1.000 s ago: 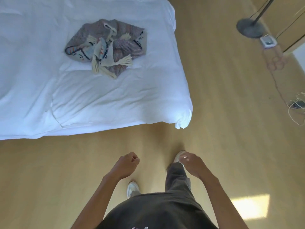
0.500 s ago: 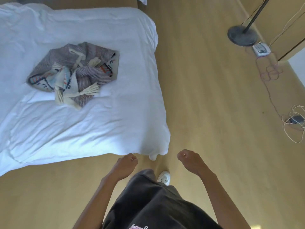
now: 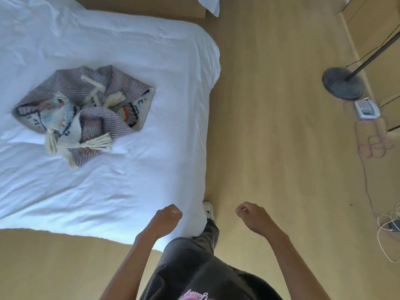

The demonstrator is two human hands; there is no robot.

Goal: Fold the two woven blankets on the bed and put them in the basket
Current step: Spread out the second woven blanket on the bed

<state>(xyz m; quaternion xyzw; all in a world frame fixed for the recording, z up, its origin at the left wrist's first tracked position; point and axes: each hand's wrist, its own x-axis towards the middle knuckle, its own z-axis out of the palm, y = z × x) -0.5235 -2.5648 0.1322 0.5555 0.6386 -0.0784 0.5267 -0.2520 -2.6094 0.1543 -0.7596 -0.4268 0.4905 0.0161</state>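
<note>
A crumpled heap of woven blankets [image 3: 84,113] lies on the white bed [image 3: 134,191], left of centre. Grey-purple striped cloth is tangled with a white piece patterned in blue and orange, and cream tassels stick out. I cannot tell where one blanket ends and the other starts. My left hand [image 3: 167,217] hovers over the bed's near right corner with curled fingers, holding nothing. My right hand [image 3: 251,215] is over the wooden floor, also curled and holding nothing. Both hands are far from the heap. No basket is in view.
A floor lamp's round dark base [image 3: 343,83] stands at the right, with a white telephone [image 3: 366,109] and a pink cord beside it. Loose white cables [image 3: 387,234] lie at the right edge. A second bed's corner [image 3: 207,5] shows at the top.
I have walked forward around the bed's corner, so the bed and blankets are closer and lower in view. Both hands stay curled and hold nothing.
</note>
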